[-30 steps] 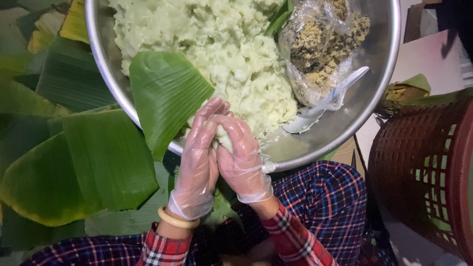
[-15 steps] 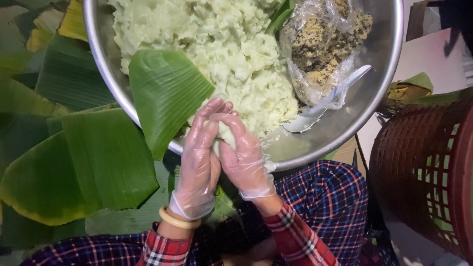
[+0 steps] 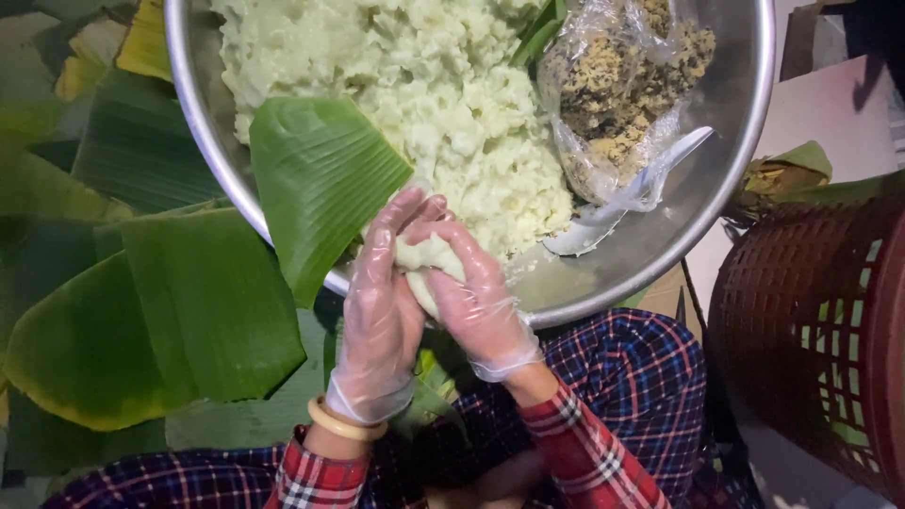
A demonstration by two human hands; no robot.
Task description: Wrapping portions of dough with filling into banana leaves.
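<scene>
Both gloved hands press together around a pale dough lump (image 3: 426,256), the left hand (image 3: 377,320) at its 8 o'clock, the right hand (image 3: 479,306) at 4 o'clock. The lump sits over the steel bowl's (image 3: 679,226) near rim, its long axis running 12 to 6, equally close to both.

We hold a pale green-white dough lump (image 3: 429,259) between our two gloved palms, over the near rim of the steel bowl (image 3: 660,254). It looks soft and sticky, rounded, mostly hidden by our fingers. It sits just off the big heap of the same dough (image 3: 424,94) filling the bowl's middle, and close beside the leaf (image 3: 316,179) draped over the bowl's near-left rim.
</scene>
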